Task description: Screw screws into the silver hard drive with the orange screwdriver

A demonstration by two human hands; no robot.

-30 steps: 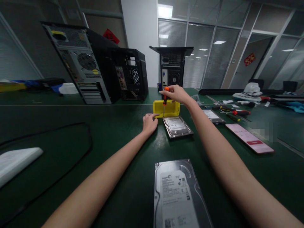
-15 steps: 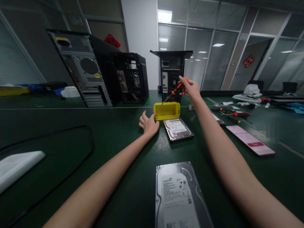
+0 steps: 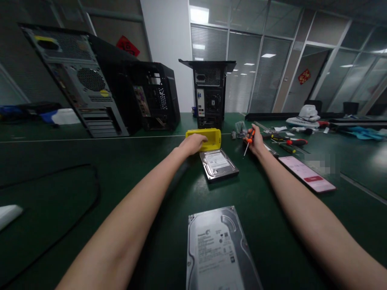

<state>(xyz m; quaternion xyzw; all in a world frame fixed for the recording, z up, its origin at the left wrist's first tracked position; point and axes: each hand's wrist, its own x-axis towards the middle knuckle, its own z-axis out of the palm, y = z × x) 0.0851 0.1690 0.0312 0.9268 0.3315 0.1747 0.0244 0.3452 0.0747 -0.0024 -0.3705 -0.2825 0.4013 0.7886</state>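
Observation:
My left hand (image 3: pixel 194 144) reaches into the open side of a yellow case (image 3: pixel 214 139), its fingers bent inside; whether they grip anything is hidden. In my right hand (image 3: pixel 255 139) is an orange and black screwdriver (image 3: pixel 250 138), its shaft pointing down toward the table. A hard drive (image 3: pixel 218 164) lies label up just in front of the yellow case. Closer to me rests a larger-looking hard drive (image 3: pixel 219 249), also label up. Beside my right hand stands a clear plastic container (image 3: pixel 241 127).
Computer towers (image 3: pixel 90 84) (image 3: pixel 211 94) stand at the back, with an opened black case (image 3: pixel 159 94) between them. At right are a pink-screened phone (image 3: pixel 306 174), pliers (image 3: pixel 298 142) and a white cap-like item (image 3: pixel 308 112). A black cable (image 3: pixel 97 183) curves at left.
My right hand has lowered the screwdriver from above the yellow case to the table area right of it. My left hand has moved from the case's left side into its opening. The view has shifted right.

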